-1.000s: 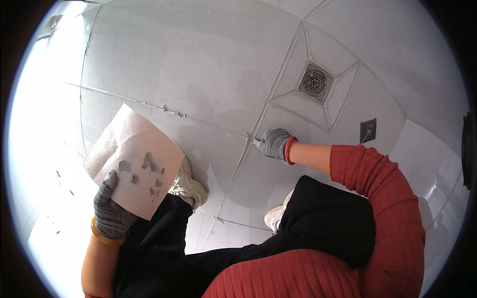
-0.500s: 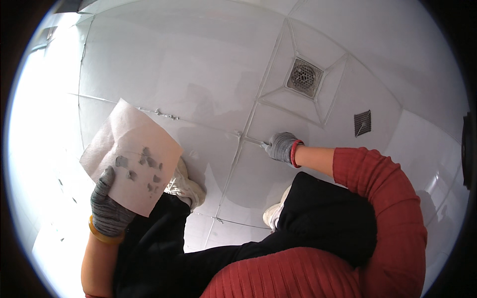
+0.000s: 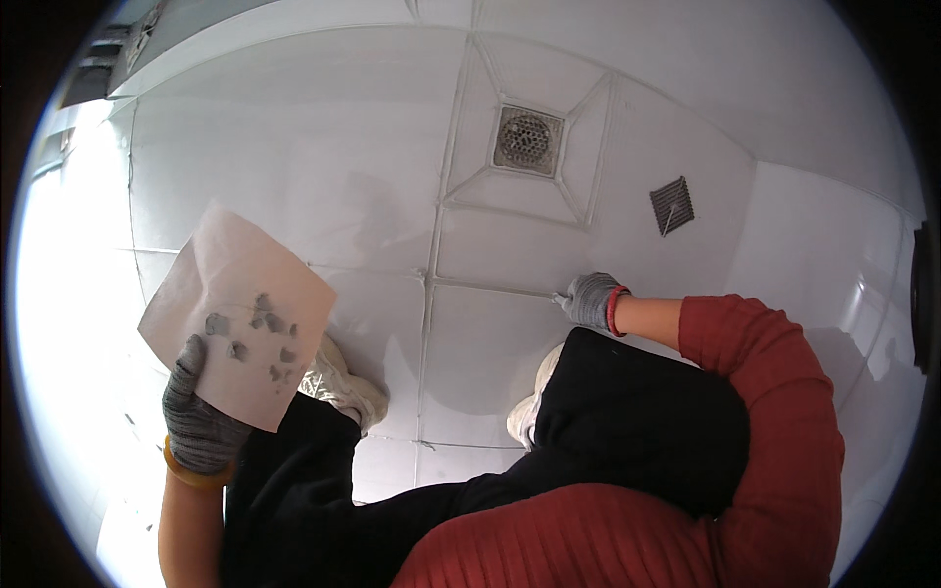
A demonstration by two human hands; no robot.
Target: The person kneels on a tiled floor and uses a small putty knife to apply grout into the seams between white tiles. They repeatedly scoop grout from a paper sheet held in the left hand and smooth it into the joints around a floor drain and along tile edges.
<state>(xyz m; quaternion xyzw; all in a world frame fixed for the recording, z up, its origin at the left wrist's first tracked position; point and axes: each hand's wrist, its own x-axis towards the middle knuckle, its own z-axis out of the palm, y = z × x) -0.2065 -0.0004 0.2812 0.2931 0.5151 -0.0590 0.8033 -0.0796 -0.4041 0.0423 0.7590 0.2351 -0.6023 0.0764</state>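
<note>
My left hand point(image 3: 206, 431), in a grey knit glove, grips a pale pinkish paper sheet point(image 3: 240, 265) speckled with grey lumps of paste, thumb on top. My right hand point(image 3: 586, 299), also gloved, is closed low over the floor tiles point(image 3: 294, 147), its fingertips at a grey grout line point(image 3: 500, 291) running rightward from a joint point(image 3: 422, 275). A small pale thing shows at those fingertips; I cannot make out what it is.
A square drain grate point(image 3: 527, 137) sits ahead inside diagonal joints. A dark ribbed square point(image 3: 671, 206) is right of it. A white curved-looking wall rises beyond point(image 3: 686, 49). My white shoes point(image 3: 345, 387) and black-clad knees point(image 3: 637, 426) are below my hands.
My right hand has moved rightward along the grout line, away from the joint. The view has shifted, so the drain appears farther left. My left hand still holds the paper.
</note>
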